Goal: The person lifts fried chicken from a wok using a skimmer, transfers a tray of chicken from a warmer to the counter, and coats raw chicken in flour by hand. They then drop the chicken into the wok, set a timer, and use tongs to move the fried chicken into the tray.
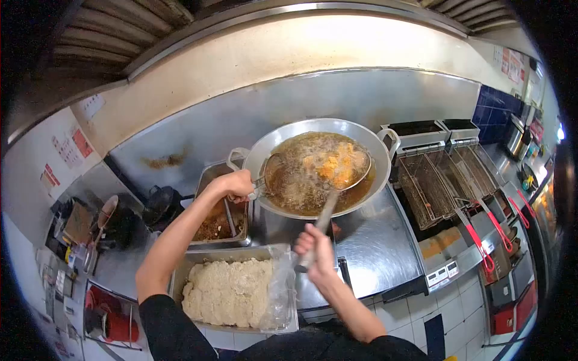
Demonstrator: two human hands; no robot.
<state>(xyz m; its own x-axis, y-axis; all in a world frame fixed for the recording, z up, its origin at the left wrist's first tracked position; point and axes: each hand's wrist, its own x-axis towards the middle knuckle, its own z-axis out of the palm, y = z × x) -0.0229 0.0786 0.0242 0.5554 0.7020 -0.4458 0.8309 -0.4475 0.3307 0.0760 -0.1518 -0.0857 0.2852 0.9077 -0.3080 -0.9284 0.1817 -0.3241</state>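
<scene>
A wide metal wok (301,127) holds bubbling brown oil (295,195). My right hand (317,248) is closed around the grey handle of a large skimmer (330,207), whose round head dips into the oil on the right side. Orange-gold fried pieces (338,165) lie in and beside that head. At the wok's left rim, my left hand (238,184) grips the handle of a small round strainer (274,168); the strainer's head reaches into the oil. Foam partly hides both heads.
A tray of pale batter-like mass (229,292) with plastic film (280,295) sits in front. Behind it stands a metal pan (245,240) with brown crumbs. Fryer baskets (424,186) with red handles (481,249) stand right; dark pots (162,198) stand left.
</scene>
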